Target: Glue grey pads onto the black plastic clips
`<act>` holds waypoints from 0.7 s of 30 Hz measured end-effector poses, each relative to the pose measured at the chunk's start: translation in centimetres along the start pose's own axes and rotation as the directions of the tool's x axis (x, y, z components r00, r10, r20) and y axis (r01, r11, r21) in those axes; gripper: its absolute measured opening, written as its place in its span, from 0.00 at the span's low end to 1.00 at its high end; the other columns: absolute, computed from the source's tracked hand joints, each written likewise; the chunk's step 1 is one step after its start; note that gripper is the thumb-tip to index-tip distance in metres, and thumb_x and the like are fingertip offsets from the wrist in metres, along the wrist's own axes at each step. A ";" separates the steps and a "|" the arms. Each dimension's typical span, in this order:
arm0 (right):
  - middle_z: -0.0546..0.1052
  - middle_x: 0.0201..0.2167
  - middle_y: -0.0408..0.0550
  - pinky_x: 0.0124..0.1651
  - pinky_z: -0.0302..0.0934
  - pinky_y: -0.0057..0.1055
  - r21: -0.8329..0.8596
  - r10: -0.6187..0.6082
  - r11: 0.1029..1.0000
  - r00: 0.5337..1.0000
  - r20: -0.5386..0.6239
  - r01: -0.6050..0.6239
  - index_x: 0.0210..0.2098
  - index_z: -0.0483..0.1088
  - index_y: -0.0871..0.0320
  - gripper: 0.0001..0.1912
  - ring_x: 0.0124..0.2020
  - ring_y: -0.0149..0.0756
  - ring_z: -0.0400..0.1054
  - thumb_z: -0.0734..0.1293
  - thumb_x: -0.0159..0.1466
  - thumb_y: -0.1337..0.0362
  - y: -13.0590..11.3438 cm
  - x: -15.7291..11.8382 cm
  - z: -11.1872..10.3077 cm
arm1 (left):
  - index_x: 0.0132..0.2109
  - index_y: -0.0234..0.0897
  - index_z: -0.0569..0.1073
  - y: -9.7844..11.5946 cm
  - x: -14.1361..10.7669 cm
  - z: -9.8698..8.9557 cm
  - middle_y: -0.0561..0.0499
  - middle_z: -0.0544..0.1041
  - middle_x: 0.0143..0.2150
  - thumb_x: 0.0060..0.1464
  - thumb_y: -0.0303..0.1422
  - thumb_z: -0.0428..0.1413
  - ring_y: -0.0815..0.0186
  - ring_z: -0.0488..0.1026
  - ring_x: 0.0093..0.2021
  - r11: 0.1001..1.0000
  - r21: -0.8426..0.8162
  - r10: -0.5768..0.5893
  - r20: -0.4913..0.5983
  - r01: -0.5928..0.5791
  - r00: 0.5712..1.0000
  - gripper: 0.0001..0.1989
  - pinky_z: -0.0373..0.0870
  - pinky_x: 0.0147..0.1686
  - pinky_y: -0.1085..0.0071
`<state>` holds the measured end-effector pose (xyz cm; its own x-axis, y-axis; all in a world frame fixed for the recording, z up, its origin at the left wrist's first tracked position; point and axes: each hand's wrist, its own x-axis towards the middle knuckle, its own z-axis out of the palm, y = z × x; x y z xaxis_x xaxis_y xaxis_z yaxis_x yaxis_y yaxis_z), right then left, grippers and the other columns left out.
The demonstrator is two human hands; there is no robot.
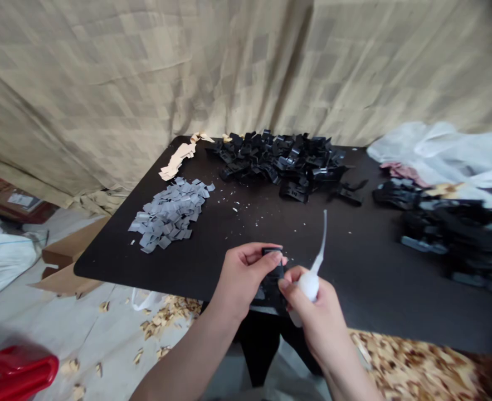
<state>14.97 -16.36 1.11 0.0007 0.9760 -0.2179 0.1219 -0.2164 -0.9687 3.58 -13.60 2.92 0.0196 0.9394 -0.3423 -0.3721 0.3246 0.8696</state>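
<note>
Near the table's front edge, my left hand [249,273] is closed on a small black plastic part [274,272]. Beside it, my right hand [312,303] wraps round a white squeeze bottle [309,285], whose long thin nozzle [321,245] points up and away from me. The right fingertips also reach the lower end of the black part; whether they grip it I cannot tell. To the left lies a heap of small grey pieces [173,214]. Further back is a large pile of black plastic parts [279,156].
A second pile of black parts [458,234] lies at the right, by a white plastic bag [446,150]. Beige strips [178,160] sit at the back left of the dark table [229,267]. Beige scraps [170,317], a red object [18,370] and cardboard [72,256] are below.
</note>
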 end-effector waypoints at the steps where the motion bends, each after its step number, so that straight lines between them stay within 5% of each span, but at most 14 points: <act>1: 0.57 0.15 0.38 0.20 0.44 0.21 0.003 -0.003 1.000 1.000 0.006 0.003 0.23 0.59 0.60 0.13 0.18 0.23 0.48 0.63 0.53 0.57 0.1 0.0 0.0 | 0.34 0.32 0.77 0.0 0.0 0.0 0.49 0.79 0.27 0.43 0.28 0.61 0.68 0.75 0.30 1.000 -0.002 0.008 -0.006 -0.008 1.000 0.08 0.70 0.33 0.75; 7: 0.57 0.16 0.38 0.21 0.45 0.21 0.002 0.006 1.000 1.000 0.025 -0.006 0.23 0.59 0.60 0.14 0.19 0.23 0.48 0.63 0.54 0.56 0.7 -0.1 0.0 | 0.32 0.33 0.77 -0.3 0.1 0.0 0.50 0.78 0.24 0.43 0.27 0.60 0.70 0.74 0.28 0.998 -0.007 0.055 -0.022 -0.055 0.998 0.05 0.70 0.32 0.77; 12: 0.57 0.14 0.38 0.20 0.44 0.20 0.063 0.087 0.995 0.995 -0.043 -0.084 0.22 0.59 0.61 0.15 0.17 0.22 0.49 0.65 0.51 0.55 0.4 0.3 0.3 | 0.34 0.32 0.77 -0.7 0.7 -0.2 0.49 0.78 0.27 0.44 0.30 0.60 0.69 0.74 0.29 1.000 0.009 -0.012 -0.010 0.012 1.000 0.08 0.69 0.31 0.76; 17: 0.59 0.12 0.37 0.19 0.47 0.20 0.256 0.210 0.948 0.976 -0.052 -0.190 0.25 0.60 0.60 0.17 0.15 0.23 0.51 0.68 0.47 0.55 0.4 0.9 0.3 | 0.42 0.33 0.75 -0.5 1.3 -0.8 0.46 0.78 0.32 0.49 0.39 0.56 0.68 0.74 0.29 0.987 -0.033 -0.152 0.153 0.158 0.977 0.16 0.69 0.32 0.73; 21: 0.60 0.12 0.36 0.20 0.48 0.19 0.349 0.232 0.914 0.972 -0.032 -0.206 0.26 0.60 0.60 0.17 0.15 0.22 0.51 0.69 0.46 0.57 0.5 1.1 0.2 | 0.40 0.30 0.76 -0.3 1.5 -1.1 0.45 0.78 0.29 0.52 0.38 0.53 0.68 0.73 0.27 0.987 0.029 -0.161 0.122 0.159 0.979 0.16 0.68 0.29 0.74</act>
<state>14.82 -15.43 0.37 0.0607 0.8995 -0.4326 -0.2348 -0.4084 -0.8821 2.72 -12.45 1.74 0.1928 0.8811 -0.4318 -0.3376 0.4728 0.8140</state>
